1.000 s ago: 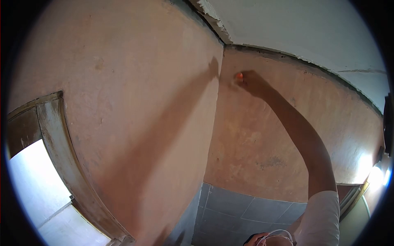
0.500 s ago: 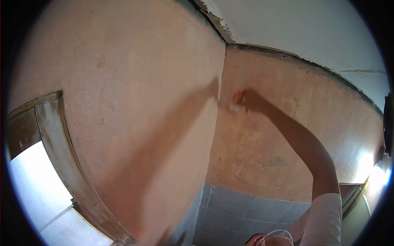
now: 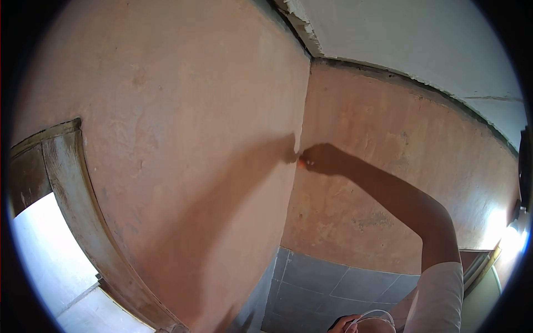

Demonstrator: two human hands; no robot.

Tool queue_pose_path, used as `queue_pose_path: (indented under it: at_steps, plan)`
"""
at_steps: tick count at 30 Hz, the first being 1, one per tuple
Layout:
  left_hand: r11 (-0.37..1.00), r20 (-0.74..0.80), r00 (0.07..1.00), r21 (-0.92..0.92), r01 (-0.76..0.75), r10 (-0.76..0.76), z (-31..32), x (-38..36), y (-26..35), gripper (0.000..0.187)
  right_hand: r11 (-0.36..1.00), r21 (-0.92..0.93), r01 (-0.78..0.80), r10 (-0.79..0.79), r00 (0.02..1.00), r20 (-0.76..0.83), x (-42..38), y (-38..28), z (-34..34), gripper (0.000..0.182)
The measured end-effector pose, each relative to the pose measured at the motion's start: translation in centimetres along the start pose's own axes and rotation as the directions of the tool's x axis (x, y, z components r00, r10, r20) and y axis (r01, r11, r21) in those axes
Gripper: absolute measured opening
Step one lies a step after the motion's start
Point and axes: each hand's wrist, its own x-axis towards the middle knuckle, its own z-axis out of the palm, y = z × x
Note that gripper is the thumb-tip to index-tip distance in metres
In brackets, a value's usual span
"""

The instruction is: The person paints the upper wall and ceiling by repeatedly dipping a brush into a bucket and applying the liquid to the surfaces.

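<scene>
My right hand (image 3: pixel 325 159) is raised at the wall corner, closed on a small orange-handled tool (image 3: pixel 302 162). Only a bit of orange shows past the fingers, so the tool's kind and its working end cannot be made out. The fingertips are at the seam where the left wall (image 3: pixel 222 100) meets the right wall (image 3: pixel 366 144). Low in the view, my left hand (image 3: pixel 343 323) is partly cut off by the frame edge. Its fingers curl around the edge of a round container (image 3: pixel 377 326) with a thin pale rim or handle.
Ragged ceiling edging (image 3: pixel 383 72) runs above both walls. Grey tiles (image 3: pixel 316 277) cover the lower wall. A worn wooden frame (image 3: pixel 72 166) borders a bright opening at left. At far right are a glowing lamp (image 3: pixel 511 236) and some pipes (image 3: pixel 483 272).
My right hand has moved down and left across the right wall to the corner seam, its shadow following. The left hand and container have barely shifted.
</scene>
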Motion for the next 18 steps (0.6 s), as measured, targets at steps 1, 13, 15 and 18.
queue_pose_path:
  at_steps: [1,13,15,18]
  plan:
    - [1.0,0.007,1.0,0.004,0.015,-0.015,-0.2,-0.1,0.0,0.032,0.949,0.258,-0.182,0.177,0.983,0.042,0.9,0.9,-0.6,0.03]
    - [0.991,0.004,0.991,0.012,-0.132,0.132,-1.4,0.7,0.0,0.033,0.986,0.095,-0.139,0.169,0.841,-0.514,4.7,7.5,-8.1,0.016]
    - [0.995,-0.005,0.995,0.008,-0.103,0.103,-0.8,0.6,1.1,0.034,0.999,0.031,-0.012,0.023,0.912,-0.41,2.4,6.3,-2.6,0.019]
    - [0.996,-0.004,0.996,0.011,-0.091,0.091,-0.6,0.2,0.9,0.033,0.997,0.025,0.079,-0.074,0.982,-0.172,-2.8,0.7,1.9,0.017]
